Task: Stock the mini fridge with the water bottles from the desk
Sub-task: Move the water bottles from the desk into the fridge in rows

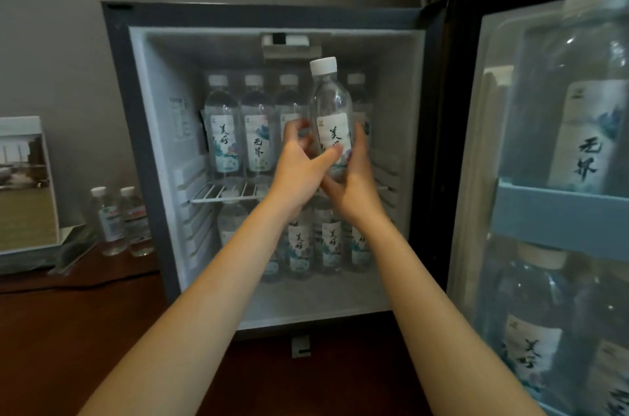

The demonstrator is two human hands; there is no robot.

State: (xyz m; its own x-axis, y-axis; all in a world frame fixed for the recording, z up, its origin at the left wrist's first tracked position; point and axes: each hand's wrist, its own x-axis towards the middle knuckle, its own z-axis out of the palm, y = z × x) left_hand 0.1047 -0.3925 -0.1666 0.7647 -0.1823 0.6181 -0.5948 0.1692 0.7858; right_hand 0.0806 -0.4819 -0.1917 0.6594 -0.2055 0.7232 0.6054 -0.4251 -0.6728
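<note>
Left hand (299,167) and right hand (355,177) both curl round one upright water bottle (332,109) inside the open mini fridge (160,129), before four bottles (222,129) on its wire shelf (211,192); two more bottles (109,221) stand on the desk (68,330); forearms partly hide the lower row (332,240).

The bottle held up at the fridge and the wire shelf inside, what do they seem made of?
The clear white-capped water bottle looks like thin glossy plastic: see-through wall with highlights, opaque matte cap, paper-like label. The white wire fridge shelf is probably coated metal: thin parallel bars, smooth white finish, though plastic is possible.
</note>
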